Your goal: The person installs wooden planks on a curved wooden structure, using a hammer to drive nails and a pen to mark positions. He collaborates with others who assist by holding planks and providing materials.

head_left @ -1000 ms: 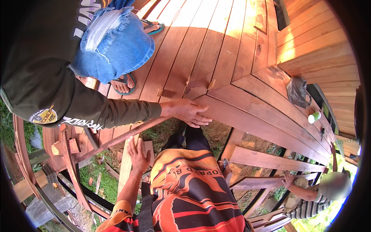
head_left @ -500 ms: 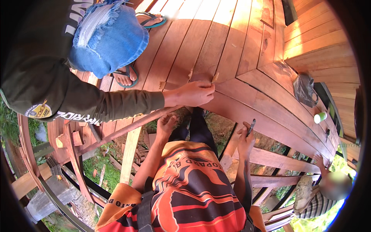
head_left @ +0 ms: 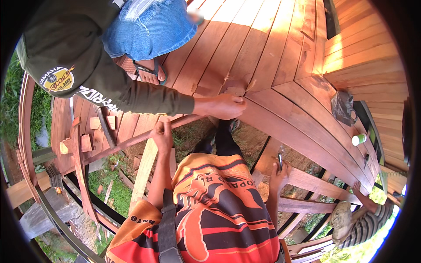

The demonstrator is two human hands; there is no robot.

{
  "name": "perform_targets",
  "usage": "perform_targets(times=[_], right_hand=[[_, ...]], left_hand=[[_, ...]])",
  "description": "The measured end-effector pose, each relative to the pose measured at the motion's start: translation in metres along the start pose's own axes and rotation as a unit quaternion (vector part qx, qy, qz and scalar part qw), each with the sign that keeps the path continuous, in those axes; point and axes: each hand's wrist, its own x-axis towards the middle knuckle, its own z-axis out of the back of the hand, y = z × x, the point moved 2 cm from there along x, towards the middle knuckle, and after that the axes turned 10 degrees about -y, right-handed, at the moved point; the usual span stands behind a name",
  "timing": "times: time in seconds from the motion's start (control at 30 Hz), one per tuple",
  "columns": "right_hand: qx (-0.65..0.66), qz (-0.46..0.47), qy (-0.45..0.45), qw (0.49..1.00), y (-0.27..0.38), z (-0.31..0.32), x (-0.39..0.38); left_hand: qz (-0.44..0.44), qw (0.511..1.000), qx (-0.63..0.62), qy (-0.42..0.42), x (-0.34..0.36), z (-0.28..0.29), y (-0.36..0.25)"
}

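Note:
My left hand (head_left: 162, 135) is raised with its fingers pinched together, close to the long edge board of the wooden deck (head_left: 258, 52). Whatever may be in the pinch is too small to make out. My right hand (head_left: 279, 176) grips a slim dark pen-like stick (head_left: 280, 161), its end pointing up past the fingers, over the open gap beside the curved planks (head_left: 302, 127). Ahead of me a co-worker's closed hand (head_left: 226, 106) rests at the deck's inner corner. That co-worker's dark sleeve (head_left: 149, 96) reaches across from the left.
Wood offcuts (head_left: 79, 143) and a dark bar (head_left: 106, 127) lie on the left boards. Open framing shows ground below. A black plastic bag (head_left: 343, 107) and a white-green container (head_left: 358, 140) sit on the right. Another person (head_left: 366, 223) crouches at the lower right.
My left hand has gone up and to the left, toward the deck edge. My right hand has dropped slightly, the stick now more upright. The co-worker's body has shifted right in view.

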Motion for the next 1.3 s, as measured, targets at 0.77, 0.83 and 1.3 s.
perform_targets(times=[0.77, 0.83, 1.3], right_hand=[[0.0, -0.021, -0.006, 1.0, 0.009, -0.001, -0.02], [0.001, -0.017, -0.005, 1.0, 0.011, -0.001, -0.019], [0.037, -0.034, -0.033, 0.998, -0.006, -0.001, -0.015]], left_hand=[[-0.22, 0.936, 0.273, -0.04, 0.005, 0.064, 0.039], [-0.225, 0.934, 0.274, -0.042, 0.005, 0.066, 0.042], [-0.168, 0.957, 0.235, -0.02, 0.002, 0.069, 0.036]])
